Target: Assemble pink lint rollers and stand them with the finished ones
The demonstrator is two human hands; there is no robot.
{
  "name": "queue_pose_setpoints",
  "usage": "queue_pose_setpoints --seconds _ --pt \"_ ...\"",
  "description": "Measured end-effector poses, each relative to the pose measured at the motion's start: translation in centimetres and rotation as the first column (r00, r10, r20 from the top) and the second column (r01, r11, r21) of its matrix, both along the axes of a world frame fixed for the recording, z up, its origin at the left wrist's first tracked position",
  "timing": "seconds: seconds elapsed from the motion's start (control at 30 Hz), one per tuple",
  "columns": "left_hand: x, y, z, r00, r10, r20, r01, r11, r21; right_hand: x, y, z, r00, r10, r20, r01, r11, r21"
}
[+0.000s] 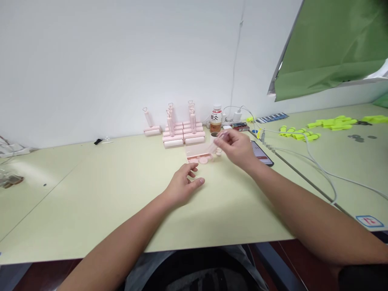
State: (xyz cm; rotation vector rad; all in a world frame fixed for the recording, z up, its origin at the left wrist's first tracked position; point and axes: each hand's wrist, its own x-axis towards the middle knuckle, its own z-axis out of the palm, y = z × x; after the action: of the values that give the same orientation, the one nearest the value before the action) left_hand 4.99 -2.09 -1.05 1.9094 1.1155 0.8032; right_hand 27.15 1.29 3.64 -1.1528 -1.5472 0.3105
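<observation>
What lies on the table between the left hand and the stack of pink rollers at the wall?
In the head view, small pink round parts lie between the left hand and the pink rollers.

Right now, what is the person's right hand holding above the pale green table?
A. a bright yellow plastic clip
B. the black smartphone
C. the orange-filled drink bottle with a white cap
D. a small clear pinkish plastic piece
D: the right hand pinches a small clear pinkish plastic piece in its fingertips; the orange-filled drink bottle, black smartphone and bright yellow plastic clips all lie untouched on the pale green table.
</observation>
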Motion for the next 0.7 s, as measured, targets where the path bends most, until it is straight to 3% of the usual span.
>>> queue_pose_setpoints --seconds 0.07,0.13,0.4,0.5,0.7 --pt "-0.1 0.2 -0.1 1.0 0.017 -0.01 -0.017 1.0 -0.004 1.4 1.2 0.0 0.985 -0.169 0.032 0.168 0.985 0.026" --pt "-0.3 0.3 -0.3 1.0 0.016 -0.014 -0.016 1.0 0.002 2.2 2.1 -0.5 0.969 -0.223 0.108 0.226 0.974 -0.015" --pt "-0.4 0.5 -0.5 0.995 0.052 -0.088 -0.046 0.996 0.071 1.6 3.8 -3.1 0.91 -0.166 0.379 0.263 0.939 -0.22" --pt "-0.7 0.8 -0.5 0.973 0.089 -0.212 -0.062 0.99 0.131 1.4 4.0 -3.3 0.912 -0.149 0.382 0.257 0.933 -0.251" --pt "-1.2 2.7 -0.9 0.907 0.088 -0.412 0.034 0.959 0.281 1.5 4.1 -3.6 0.917 -0.138 0.373 0.245 0.935 -0.257"
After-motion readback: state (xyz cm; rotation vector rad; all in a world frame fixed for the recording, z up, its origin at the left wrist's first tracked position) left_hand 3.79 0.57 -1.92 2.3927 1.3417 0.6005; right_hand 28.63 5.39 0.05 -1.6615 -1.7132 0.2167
